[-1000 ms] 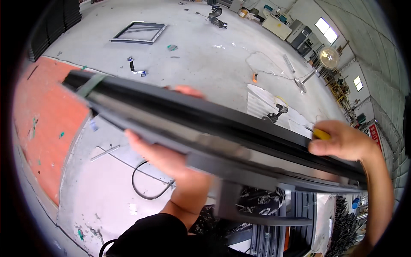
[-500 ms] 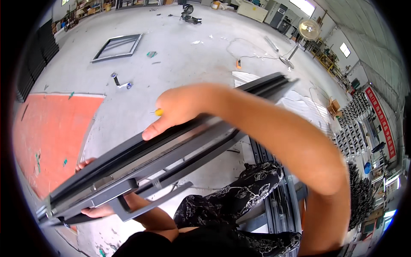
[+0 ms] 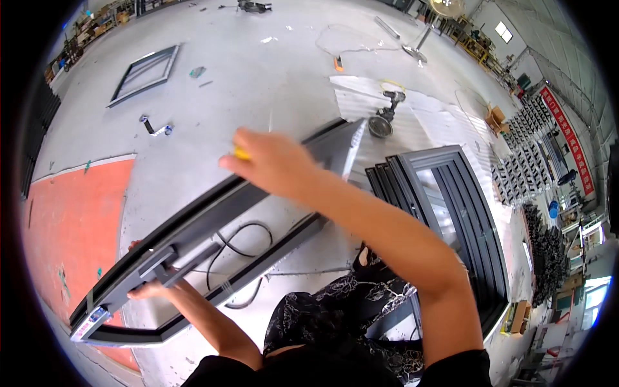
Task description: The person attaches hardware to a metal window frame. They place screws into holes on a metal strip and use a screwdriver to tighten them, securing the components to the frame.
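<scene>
Your left grip is clamping the dark grey, slim-barred frame beside its angular handle, while your right grip is pinching a mostly hidden yellow object. You are holding the frame tilted over a smooth, pale floor; an orange-red patch is lying at left, a crinkled white sheet is lying under a black power tool, and straight-edged dark frames are resting near your floral trousers.
</scene>
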Available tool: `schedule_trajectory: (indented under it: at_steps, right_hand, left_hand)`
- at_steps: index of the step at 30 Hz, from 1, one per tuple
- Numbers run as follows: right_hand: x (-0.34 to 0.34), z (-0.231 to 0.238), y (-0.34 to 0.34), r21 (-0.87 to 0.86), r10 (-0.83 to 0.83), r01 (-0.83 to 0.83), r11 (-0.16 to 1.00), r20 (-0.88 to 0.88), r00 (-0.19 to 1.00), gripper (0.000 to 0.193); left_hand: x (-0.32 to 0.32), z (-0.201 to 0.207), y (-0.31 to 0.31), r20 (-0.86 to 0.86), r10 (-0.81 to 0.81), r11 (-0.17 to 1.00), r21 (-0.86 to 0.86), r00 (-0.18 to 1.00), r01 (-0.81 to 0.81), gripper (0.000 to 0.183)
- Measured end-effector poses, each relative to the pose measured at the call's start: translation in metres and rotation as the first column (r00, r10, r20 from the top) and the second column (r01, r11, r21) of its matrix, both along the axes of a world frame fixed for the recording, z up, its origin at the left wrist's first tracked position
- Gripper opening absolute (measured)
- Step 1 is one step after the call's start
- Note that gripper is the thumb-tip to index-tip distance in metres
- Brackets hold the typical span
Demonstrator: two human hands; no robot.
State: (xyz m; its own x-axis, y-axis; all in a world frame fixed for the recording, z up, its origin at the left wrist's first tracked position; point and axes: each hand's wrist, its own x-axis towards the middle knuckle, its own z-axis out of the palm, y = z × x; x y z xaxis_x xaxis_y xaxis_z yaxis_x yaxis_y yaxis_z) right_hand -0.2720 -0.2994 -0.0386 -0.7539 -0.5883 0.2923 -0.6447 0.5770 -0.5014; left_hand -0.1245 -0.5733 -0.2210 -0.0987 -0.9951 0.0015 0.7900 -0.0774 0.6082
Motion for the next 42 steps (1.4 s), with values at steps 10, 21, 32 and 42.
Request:
schedule_trajectory:
  at_steps: [10, 21, 32, 42]
  right_hand:
    - [0.082, -0.022, 0.253, -0.406, -0.492, 0.550, 0.730, 0.245, 0.835, 0.018]
    - [0.212, -0.086, 0.356, -0.434, -0.778, 0.834, 0.342, 0.367, 0.510, 0.025]
    - [0.248, -0.109, 0.350, -0.370, -0.812, 0.881, 0.296, 0.388, 0.436, 0.025]
    - [0.252, -0.114, 0.344, -0.329, -0.800, 0.864, 0.380, 0.352, 0.486, 0.022]
  left_hand:
    - [-0.064, -0.078, -0.119, -0.245, -0.531, 0.841, -0.034, 0.811, 0.540, 0.107]
    - [-0.151, -0.140, -0.194, -0.312, -0.673, 0.687, 0.072, 0.670, 0.724, 0.108]
    - [-0.150, -0.141, -0.202, -0.380, -0.631, 0.666, 0.181, 0.676, 0.723, 0.114]
    - [-0.145, -0.149, -0.195, -0.400, -0.558, 0.654, 0.326, 0.727, 0.682, 0.101]
